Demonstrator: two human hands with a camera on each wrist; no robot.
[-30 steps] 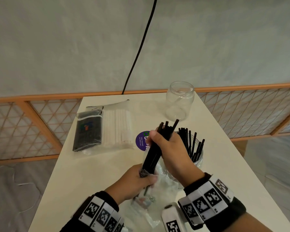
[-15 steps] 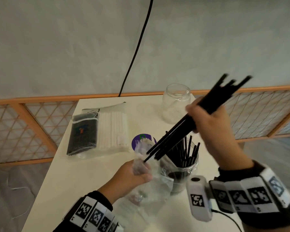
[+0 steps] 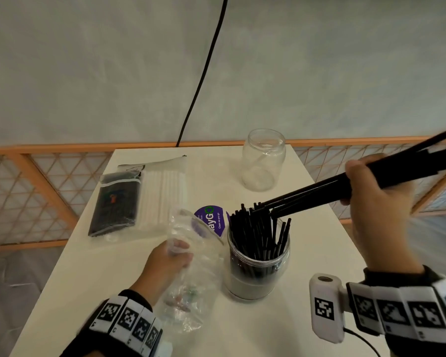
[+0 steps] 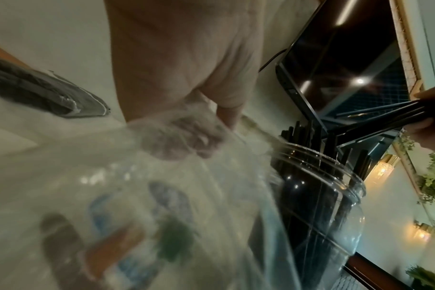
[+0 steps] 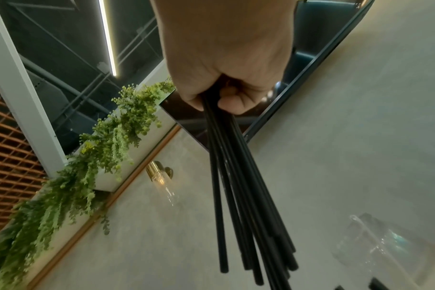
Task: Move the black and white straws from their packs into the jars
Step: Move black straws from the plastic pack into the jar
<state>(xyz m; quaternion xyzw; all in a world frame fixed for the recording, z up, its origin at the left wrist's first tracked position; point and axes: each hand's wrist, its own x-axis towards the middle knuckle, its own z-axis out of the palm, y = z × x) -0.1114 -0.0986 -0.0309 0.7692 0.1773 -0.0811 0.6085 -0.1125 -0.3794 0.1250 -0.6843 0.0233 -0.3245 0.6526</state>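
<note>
Two hands in play. The right hand (image 3: pixel 376 186) is fisted tight round a bundle of black straws (image 3: pixel 345 186), held slanting, lower tips just above the near jar (image 3: pixel 258 266), upper ends pointing off to the right. From the right wrist view the fingers (image 5: pixel 230 102) curl fully round the bundle, and the straws fan out below the fist. That near jar stands on the desk (image 3: pixel 75 266) packed with upright black straws. The left hand (image 3: pixel 165 264) grips a crumpled clear plastic pack (image 3: pixel 191 279) just left of the jar, fingers closed on the film, the pack looking empty of straws. Far back, the second jar (image 3: pixel 264 161) stands empty. On the left of the desk lie a black straw pack (image 3: pixel 113 204) and a white straw pack (image 3: pixel 162 191), side by side and touching. A purple label (image 3: pixel 211 220) peeks out behind the near jar.
</note>
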